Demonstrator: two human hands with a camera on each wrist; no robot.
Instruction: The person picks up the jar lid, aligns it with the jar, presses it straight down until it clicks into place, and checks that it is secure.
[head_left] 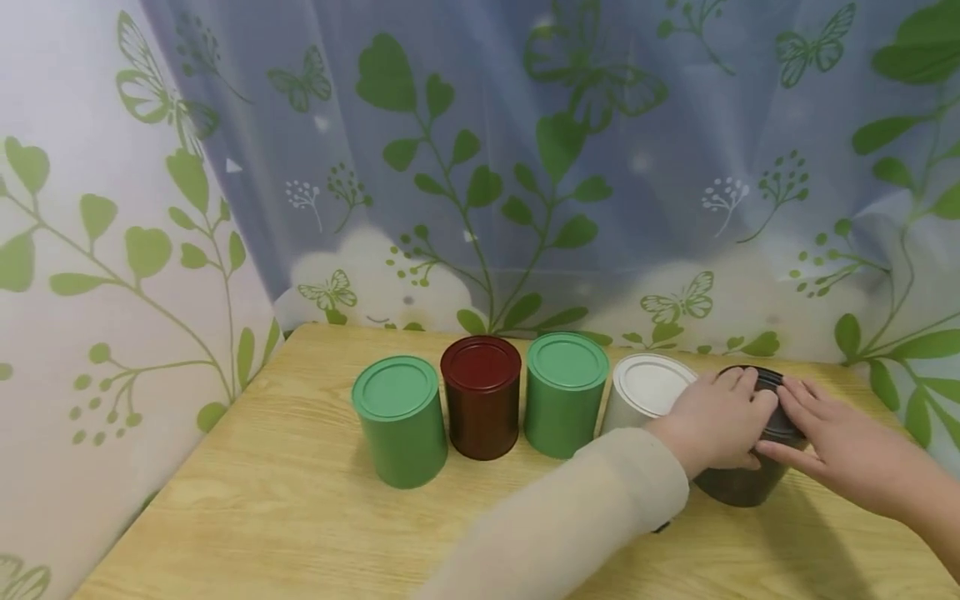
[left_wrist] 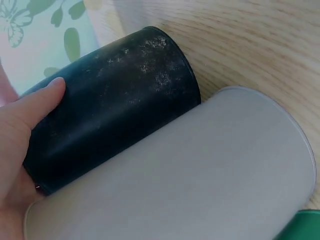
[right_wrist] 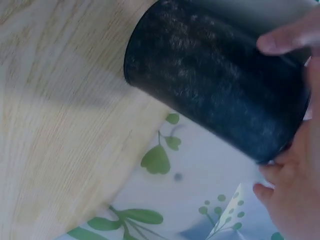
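A black can (head_left: 742, 485) with a lid stands upright at the right end of a row of cans. My left hand (head_left: 716, 412) grips its top from the left, fingers over the lid and thumb on the side. From the right, my right hand (head_left: 847, 442) holds the same can, fingers at the lid's rim and thumb lower on the wall. Pale scuffs mark the can's dark side in both wrist views. Just left of it stands a white can (head_left: 651, 385), partly hidden behind my left hand and sleeve; in the left wrist view its wall (left_wrist: 175, 170) lies close beside the black one.
Farther left in the row are a green can (head_left: 562, 400), a dark red can (head_left: 483, 408) and another green can (head_left: 401, 429), all lidded. They stand on a wood-grain table (head_left: 300, 533). A curtain (head_left: 465, 250) with leaf and butterfly prints hangs behind the table.
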